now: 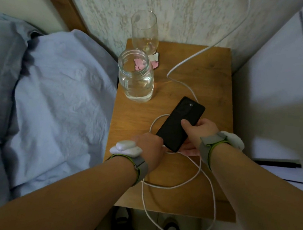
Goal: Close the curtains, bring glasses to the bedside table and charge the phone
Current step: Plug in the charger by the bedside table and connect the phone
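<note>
Black phone (179, 125) held low over bedside worktop (215, 79), both hands at it.
White charging cable (197, 176) loops off worktop front. L hand (150, 146) at phone's near end, fingers hidden, grip can't tell. R hand (197, 131) clasps phone, thumb on top. Beyond: glass jar (135, 78), then champagne flute (145, 31) by wall.

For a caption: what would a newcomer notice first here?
A black rectangular phone, held by the right grip over the wooden bedside table, the left grip at its lower end beside a white charging cable. Behind, far left, stand a clear glass jar and a tall stemmed glass.
</note>
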The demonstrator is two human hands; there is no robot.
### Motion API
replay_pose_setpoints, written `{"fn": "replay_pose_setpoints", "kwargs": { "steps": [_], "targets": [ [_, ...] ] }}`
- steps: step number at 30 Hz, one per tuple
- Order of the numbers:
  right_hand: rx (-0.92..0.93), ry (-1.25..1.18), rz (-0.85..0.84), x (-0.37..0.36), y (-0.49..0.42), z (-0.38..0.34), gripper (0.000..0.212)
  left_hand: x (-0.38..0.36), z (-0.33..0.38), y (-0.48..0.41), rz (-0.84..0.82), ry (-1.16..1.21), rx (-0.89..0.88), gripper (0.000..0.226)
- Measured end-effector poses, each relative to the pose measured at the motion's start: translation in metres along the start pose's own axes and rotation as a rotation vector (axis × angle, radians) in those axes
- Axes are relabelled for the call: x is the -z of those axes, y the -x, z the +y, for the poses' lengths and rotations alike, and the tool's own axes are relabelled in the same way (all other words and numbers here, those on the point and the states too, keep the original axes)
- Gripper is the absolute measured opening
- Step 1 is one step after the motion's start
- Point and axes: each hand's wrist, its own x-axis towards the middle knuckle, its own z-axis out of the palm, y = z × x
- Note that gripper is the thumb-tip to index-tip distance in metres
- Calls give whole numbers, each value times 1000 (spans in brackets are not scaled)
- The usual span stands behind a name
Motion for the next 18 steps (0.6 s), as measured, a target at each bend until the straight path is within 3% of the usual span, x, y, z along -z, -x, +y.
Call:
{"fn": "replay_pose_setpoints", "kwargs": {
  "steps": [4,7,12,18],
  "targets": [
    [69,290,76,6,16,-11,43,9,-3,-3,-58,26,2,39],
    [105,378,98,6,32,-14,45,20,-3,13,15,106,15,36],
    [173,134,45,1,99,-30,29,53,-16,83,234,433,-9,23],
    [479,159,8,-8,240,-80,26,121,-39,207,429,692,3,24]
  ]
}}
